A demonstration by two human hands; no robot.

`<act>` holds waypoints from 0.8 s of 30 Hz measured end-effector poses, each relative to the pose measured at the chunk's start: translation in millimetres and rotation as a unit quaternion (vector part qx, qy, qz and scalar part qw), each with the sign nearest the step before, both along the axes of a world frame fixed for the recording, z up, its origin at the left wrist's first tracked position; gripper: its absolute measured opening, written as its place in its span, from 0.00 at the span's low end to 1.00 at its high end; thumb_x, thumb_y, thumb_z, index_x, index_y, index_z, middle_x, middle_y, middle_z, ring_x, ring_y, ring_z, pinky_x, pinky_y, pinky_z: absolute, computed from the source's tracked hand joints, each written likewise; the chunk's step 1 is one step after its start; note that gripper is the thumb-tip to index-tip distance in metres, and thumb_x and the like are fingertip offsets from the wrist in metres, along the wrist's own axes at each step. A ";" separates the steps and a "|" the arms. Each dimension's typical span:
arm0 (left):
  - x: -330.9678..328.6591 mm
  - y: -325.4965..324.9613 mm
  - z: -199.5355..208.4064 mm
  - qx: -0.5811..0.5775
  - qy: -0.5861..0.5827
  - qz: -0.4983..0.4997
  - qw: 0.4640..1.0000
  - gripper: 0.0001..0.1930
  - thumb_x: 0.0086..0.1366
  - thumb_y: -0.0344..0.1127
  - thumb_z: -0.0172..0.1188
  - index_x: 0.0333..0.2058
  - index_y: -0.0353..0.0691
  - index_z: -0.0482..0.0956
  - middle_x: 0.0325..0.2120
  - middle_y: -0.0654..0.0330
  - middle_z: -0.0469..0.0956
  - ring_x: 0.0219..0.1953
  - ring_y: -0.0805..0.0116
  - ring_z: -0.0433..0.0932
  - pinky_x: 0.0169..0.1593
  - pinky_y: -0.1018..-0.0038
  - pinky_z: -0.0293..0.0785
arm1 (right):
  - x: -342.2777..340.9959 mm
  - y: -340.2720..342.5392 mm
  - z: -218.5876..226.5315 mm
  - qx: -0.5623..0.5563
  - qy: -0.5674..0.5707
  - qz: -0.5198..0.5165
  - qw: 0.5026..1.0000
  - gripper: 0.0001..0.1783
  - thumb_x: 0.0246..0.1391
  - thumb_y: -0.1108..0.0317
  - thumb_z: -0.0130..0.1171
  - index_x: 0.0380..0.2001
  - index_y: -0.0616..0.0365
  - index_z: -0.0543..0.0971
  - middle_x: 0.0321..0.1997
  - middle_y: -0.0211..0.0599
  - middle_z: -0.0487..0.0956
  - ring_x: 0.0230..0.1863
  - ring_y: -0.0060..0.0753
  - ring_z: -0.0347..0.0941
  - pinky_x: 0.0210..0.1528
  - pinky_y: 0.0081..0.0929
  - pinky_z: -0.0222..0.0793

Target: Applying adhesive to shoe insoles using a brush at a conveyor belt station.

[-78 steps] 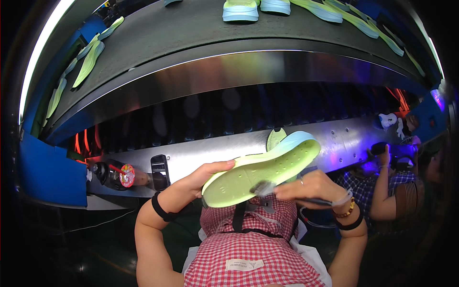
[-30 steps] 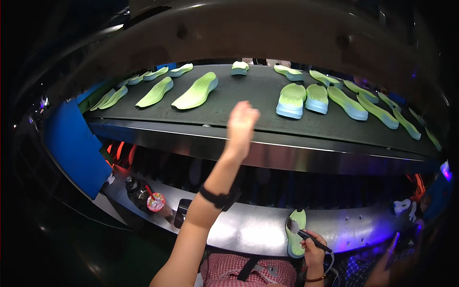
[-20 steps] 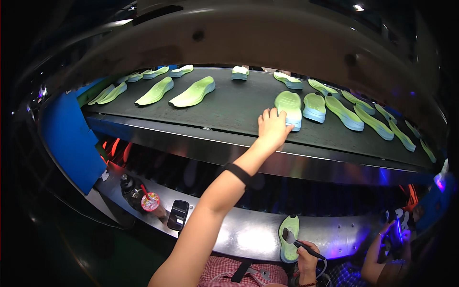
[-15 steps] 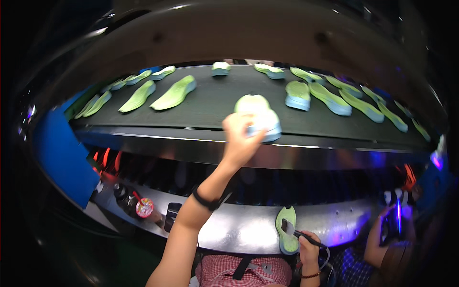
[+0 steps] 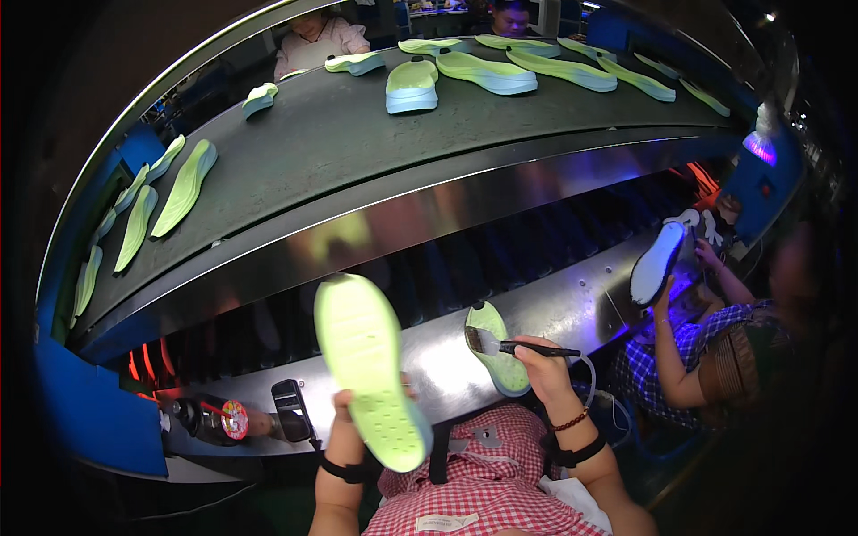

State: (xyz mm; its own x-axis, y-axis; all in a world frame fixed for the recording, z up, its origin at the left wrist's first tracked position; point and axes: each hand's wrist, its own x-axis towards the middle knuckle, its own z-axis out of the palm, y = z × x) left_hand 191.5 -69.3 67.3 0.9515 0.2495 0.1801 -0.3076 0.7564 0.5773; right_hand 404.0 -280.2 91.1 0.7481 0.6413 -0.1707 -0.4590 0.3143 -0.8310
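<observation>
My left hand (image 5: pixel 343 413) grips a shoe sole (image 5: pixel 365 344), raised in front of my body with its lime-green face showing and pale blue along the edge. Part of that hand is hidden behind the sole. Closed around the black handle of a brush (image 5: pixel 565 352) is my right hand (image 5: pixel 547 373). A clear tube runs from the handle's end. The bristles are over, and seem to touch, a second green sole (image 5: pixel 511 370) lying on the metal ledge (image 5: pixel 438 375).
Several green-and-blue soles lie on the dark conveyor belt (image 5: pixel 295 147) beyond the ledge. At left on the ledge are a phone (image 5: pixel 290 409), a cup with a red straw (image 5: pixel 234 420) and a dark bottle (image 5: pixel 192 418). To the right, a co-worker's hand (image 5: pixel 663 299) holds a sole (image 5: pixel 657 263).
My left hand has come back from the belt, bringing a sole close to my body. The brush in my right hand remains at the ledge sole. The view has turned.
</observation>
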 end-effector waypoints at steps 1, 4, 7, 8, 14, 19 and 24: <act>5.9 -4.5 -10.8 0.035 0.071 -0.031 0.996 0.40 0.45 0.53 0.55 0.52 0.29 0.61 0.46 0.42 0.68 0.47 0.46 0.69 0.52 0.55 0.64 | -0.4 1.9 0.6 0.017 -0.014 0.013 1.000 0.13 0.44 0.80 0.56 0.36 0.71 0.75 0.37 0.43 0.77 0.39 0.29 0.73 0.47 0.21 0.66; 29.6 -34.4 -27.6 -0.089 0.095 -0.051 0.990 0.47 0.51 0.70 0.43 0.58 0.36 0.54 0.56 0.46 0.59 0.56 0.46 0.60 0.58 0.55 0.54 | -3.5 10.4 2.3 0.028 -0.030 0.054 0.998 0.13 0.45 0.79 0.55 0.37 0.71 0.75 0.37 0.43 0.77 0.39 0.30 0.73 0.47 0.23 0.66; 52.9 -56.0 -23.1 -0.219 0.087 -0.053 0.970 0.51 0.48 0.78 0.27 0.59 0.41 0.52 0.56 0.47 0.59 0.56 0.46 0.59 0.58 0.54 0.54 | -7.1 22.7 3.1 0.007 -0.062 0.089 0.994 0.12 0.45 0.79 0.55 0.37 0.70 0.75 0.36 0.43 0.77 0.39 0.31 0.73 0.48 0.25 0.66; 57.9 -60.0 -19.8 -0.199 0.096 -0.047 0.974 0.51 0.48 0.78 0.27 0.59 0.41 0.52 0.56 0.47 0.59 0.56 0.46 0.59 0.58 0.54 0.54 | -8.3 26.9 3.4 -0.010 -0.085 0.097 0.992 0.12 0.45 0.79 0.55 0.37 0.70 0.75 0.36 0.43 0.77 0.39 0.31 0.73 0.48 0.24 0.66; 69.2 -66.5 -8.6 -0.189 0.076 -0.094 0.975 0.47 0.52 0.74 0.22 0.57 0.39 0.57 0.50 0.47 0.66 0.50 0.47 0.67 0.53 0.56 0.63 | -6.2 48.6 11.8 -0.049 -0.101 0.098 0.989 0.13 0.43 0.77 0.60 0.36 0.68 0.77 0.32 0.37 0.78 0.35 0.22 0.73 0.39 0.16 0.68; 78.7 -75.5 -11.0 -0.208 0.133 0.031 0.969 0.40 0.57 0.69 0.27 0.55 0.42 0.60 0.50 0.54 0.67 0.50 0.56 0.68 0.53 0.62 0.64 | -11.4 72.0 20.8 -0.068 -0.345 0.049 0.935 0.11 0.43 0.75 0.61 0.33 0.64 0.78 0.32 0.37 0.78 0.35 0.25 0.73 0.37 0.19 0.70; 73.7 -50.2 -7.5 -0.169 0.128 0.088 0.973 0.37 0.57 0.68 0.30 0.53 0.44 0.63 0.50 0.57 0.67 0.49 0.58 0.68 0.54 0.63 0.62 | -35.7 49.4 29.5 -0.072 -0.606 0.139 0.780 0.07 0.40 0.73 0.58 0.27 0.61 0.78 0.30 0.43 0.78 0.33 0.40 0.75 0.35 0.30 0.68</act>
State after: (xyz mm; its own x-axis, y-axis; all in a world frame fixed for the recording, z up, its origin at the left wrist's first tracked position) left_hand 265.2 -119.5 59.9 0.8916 0.4165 -0.1775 -0.3283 0.8647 0.3801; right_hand 368.3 -230.9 120.6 0.2511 0.8474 0.4679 0.6574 0.2055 -0.7250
